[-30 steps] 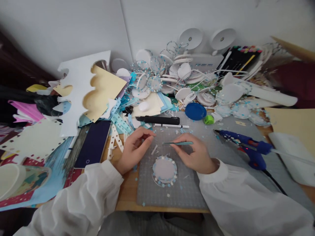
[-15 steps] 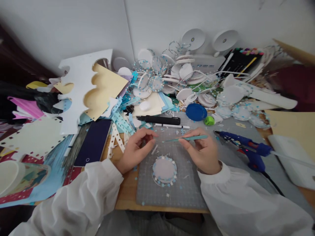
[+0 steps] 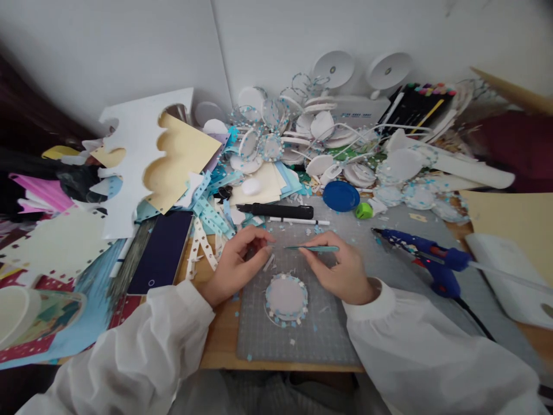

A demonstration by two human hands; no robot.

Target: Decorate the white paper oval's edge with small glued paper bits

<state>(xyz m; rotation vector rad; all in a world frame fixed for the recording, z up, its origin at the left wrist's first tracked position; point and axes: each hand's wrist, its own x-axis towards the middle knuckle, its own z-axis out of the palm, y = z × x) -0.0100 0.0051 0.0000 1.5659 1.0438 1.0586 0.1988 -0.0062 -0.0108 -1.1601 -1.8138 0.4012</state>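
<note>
Two white sleeves (image 3: 410,340) reach in from our side, over a wooden surface (image 3: 222,362). Nearest to us on it, a grey mat (image 3: 259,344) carries a pale disc (image 3: 286,297), its rim dotted in blue and white; it lies between our forearms, touched by neither hand.

Just beyond, our right hand (image 3: 339,268) has its grip closed on slim tweezers (image 3: 322,249), the tips pointing left. Our left hand (image 3: 242,259) faces them, thumb and forefinger curled near each other; we cannot tell whether that grip pinches anything, nor whether the tips carry anything.

Half a second ago the right hand sat farther right, with the tweezers slanted upward to the right; now it has come in and they lie nearly level. The left hand and the disc look the same. We judge this a small adjustment of hold, adding nothing to the disc.

To the right, apart from the hands, lies a blue glue gun (image 3: 432,251). Farther off come a white pen (image 3: 298,221), a black cutter (image 3: 283,211) and a blue lid (image 3: 341,196), then a heap of white rounds (image 3: 321,125) before the wall (image 3: 263,46).
</note>
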